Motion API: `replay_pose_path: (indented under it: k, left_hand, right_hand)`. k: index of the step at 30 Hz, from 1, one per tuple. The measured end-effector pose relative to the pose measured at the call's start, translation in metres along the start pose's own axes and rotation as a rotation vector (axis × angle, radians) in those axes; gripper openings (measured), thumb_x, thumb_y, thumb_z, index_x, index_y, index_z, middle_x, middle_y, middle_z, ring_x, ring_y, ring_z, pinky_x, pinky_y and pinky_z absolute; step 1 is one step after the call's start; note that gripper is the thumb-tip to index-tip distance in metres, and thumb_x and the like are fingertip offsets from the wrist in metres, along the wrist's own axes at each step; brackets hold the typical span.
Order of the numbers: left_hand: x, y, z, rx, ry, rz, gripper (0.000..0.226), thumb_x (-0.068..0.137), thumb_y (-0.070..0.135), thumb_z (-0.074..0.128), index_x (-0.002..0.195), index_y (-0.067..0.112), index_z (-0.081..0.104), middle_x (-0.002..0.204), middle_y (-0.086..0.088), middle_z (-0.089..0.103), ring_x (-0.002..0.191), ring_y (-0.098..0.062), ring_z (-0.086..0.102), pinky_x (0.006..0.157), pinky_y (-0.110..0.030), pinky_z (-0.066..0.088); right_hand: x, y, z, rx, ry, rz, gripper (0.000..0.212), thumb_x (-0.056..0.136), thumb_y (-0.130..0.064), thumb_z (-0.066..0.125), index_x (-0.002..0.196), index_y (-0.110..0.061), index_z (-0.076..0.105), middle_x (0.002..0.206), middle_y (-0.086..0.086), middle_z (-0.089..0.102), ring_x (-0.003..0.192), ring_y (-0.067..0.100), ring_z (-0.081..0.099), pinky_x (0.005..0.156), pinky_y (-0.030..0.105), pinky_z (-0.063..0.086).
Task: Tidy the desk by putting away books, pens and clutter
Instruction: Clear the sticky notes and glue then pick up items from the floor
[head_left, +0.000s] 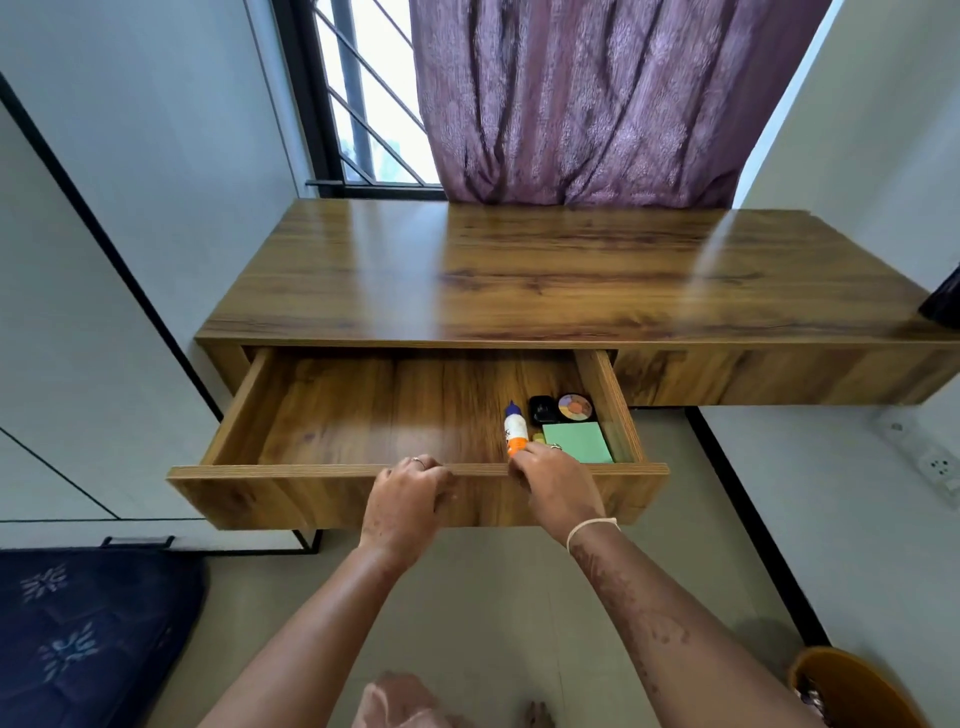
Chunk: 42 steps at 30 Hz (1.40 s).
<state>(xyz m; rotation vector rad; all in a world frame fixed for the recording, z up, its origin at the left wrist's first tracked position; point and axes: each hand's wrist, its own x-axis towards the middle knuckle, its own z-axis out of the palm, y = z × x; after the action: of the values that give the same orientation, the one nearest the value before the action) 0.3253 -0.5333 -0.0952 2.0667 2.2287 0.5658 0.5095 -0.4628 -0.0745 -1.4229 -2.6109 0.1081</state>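
I see the drawer pulled out under the desk. The left hand grips its front edge, fingers curled over the rim. The right hand reaches over the rim to the glue bottle, which lies at the drawer's right beside a green notepad. I cannot tell whether those fingers pinch it.

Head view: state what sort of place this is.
Probably a home bedroom: a wooden desk with an open drawer stands below a barred window with a purple curtain, and a dark patterned mattress lies at lower left.
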Motion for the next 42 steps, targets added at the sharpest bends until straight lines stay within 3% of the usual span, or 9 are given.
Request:
replay_pose_path:
  k: [5, 8, 13, 19, 22, 28, 31, 37, 42]
  left_hand:
    - [0.015, -0.002, 0.004, 0.021, 0.010, 0.016, 0.010, 0.084, 0.012, 0.069, 0.085, 0.022, 0.072, 0.087, 0.005, 0.065, 0.077, -0.017, 0.064, 0.064, -0.028, 0.050]
    - [0.037, 0.001, 0.004, 0.022, 0.018, 0.010, 0.013, 0.080, 0.008, 0.073, 0.085, 0.019, 0.069, 0.092, 0.004, 0.064, 0.071, -0.016, 0.063, 0.056, -0.024, 0.049]
    - [0.091, -0.007, 0.008, 0.124, 0.001, -0.061, 0.037, 0.071, 0.016, 0.082, 0.103, 0.019, 0.065, 0.109, -0.001, 0.061, 0.093, -0.021, 0.063, 0.070, -0.033, 0.057]
    - [0.161, -0.020, 0.018, 0.226, 0.011, -0.101, 0.074, 0.078, 0.018, 0.076, 0.144, 0.021, 0.042, 0.143, -0.008, 0.041, 0.130, -0.027, 0.042, 0.102, -0.041, 0.044]
    - [0.190, -0.024, 0.025, 0.246, 0.005, -0.108, 0.082, 0.079, 0.022, 0.075, 0.149, 0.021, 0.033, 0.150, -0.007, 0.035, 0.138, -0.025, 0.034, 0.106, -0.041, 0.037]
    - [0.236, -0.018, 0.039, 0.250, -0.090, -0.049, 0.075, 0.091, 0.030, 0.060, 0.153, 0.022, 0.019, 0.162, -0.001, 0.015, 0.149, -0.018, 0.013, 0.118, -0.036, 0.019]
    - [0.246, -0.018, 0.046, 0.237, -0.092, -0.054, 0.070, 0.091, 0.024, 0.058, 0.152, 0.026, 0.024, 0.160, 0.002, 0.023, 0.148, -0.017, 0.018, 0.117, -0.036, 0.020]
    - [0.250, -0.023, 0.054, 0.231, 0.031, -0.051, 0.059, 0.081, 0.014, 0.069, 0.136, 0.026, 0.052, 0.143, 0.000, 0.052, 0.135, -0.022, 0.045, 0.103, -0.042, 0.039]
    - [0.251, -0.021, 0.051, 0.246, 0.022, -0.048, 0.056, 0.084, 0.016, 0.066, 0.137, 0.026, 0.050, 0.144, 0.000, 0.050, 0.135, -0.022, 0.044, 0.103, -0.042, 0.038]
  right_hand:
    - [0.012, 0.005, -0.004, -0.098, -0.041, -0.065, 0.027, 0.088, -0.007, 0.063, 0.114, -0.014, 0.060, 0.108, 0.004, 0.064, 0.090, 0.021, 0.064, 0.068, 0.030, 0.054]
    - [0.027, 0.013, 0.000, -0.126, -0.052, -0.087, 0.025, 0.088, -0.009, 0.064, 0.112, -0.014, 0.060, 0.106, 0.004, 0.064, 0.087, 0.020, 0.064, 0.066, 0.030, 0.056]
    - [0.074, 0.029, -0.001, -0.138, 0.023, -0.099, 0.030, 0.073, -0.006, 0.077, 0.098, -0.017, 0.065, 0.095, 0.002, 0.065, 0.076, 0.019, 0.063, 0.057, 0.028, 0.048]
    - [0.146, 0.055, 0.015, -0.175, 0.078, -0.096, 0.078, 0.062, -0.013, 0.087, 0.132, -0.014, 0.054, 0.136, 0.009, 0.052, 0.125, 0.026, 0.052, 0.097, 0.036, 0.049]
    - [0.179, 0.066, 0.026, -0.240, 0.080, -0.109, 0.078, 0.078, -0.013, 0.077, 0.146, -0.010, 0.037, 0.150, 0.012, 0.039, 0.139, 0.027, 0.038, 0.112, 0.039, 0.032]
    - [0.223, 0.088, 0.029, -0.260, -0.039, -0.113, 0.072, 0.093, 0.004, 0.047, 0.153, -0.008, 0.010, 0.160, 0.012, 0.014, 0.147, 0.028, 0.017, 0.120, 0.039, 0.016]
    - [0.230, 0.093, 0.026, -0.231, -0.023, -0.116, 0.070, 0.091, 0.003, 0.049, 0.152, -0.010, 0.019, 0.157, 0.011, 0.023, 0.143, 0.028, 0.026, 0.116, 0.038, 0.026]
    - [0.230, 0.097, 0.040, -0.215, 0.107, -0.118, 0.067, 0.074, 0.002, 0.071, 0.137, -0.011, 0.051, 0.139, 0.008, 0.054, 0.125, 0.026, 0.053, 0.101, 0.037, 0.045]
    - [0.230, 0.096, 0.037, -0.198, 0.083, -0.109, 0.070, 0.074, 0.003, 0.071, 0.139, -0.012, 0.048, 0.140, 0.008, 0.052, 0.126, 0.026, 0.051, 0.102, 0.037, 0.044]
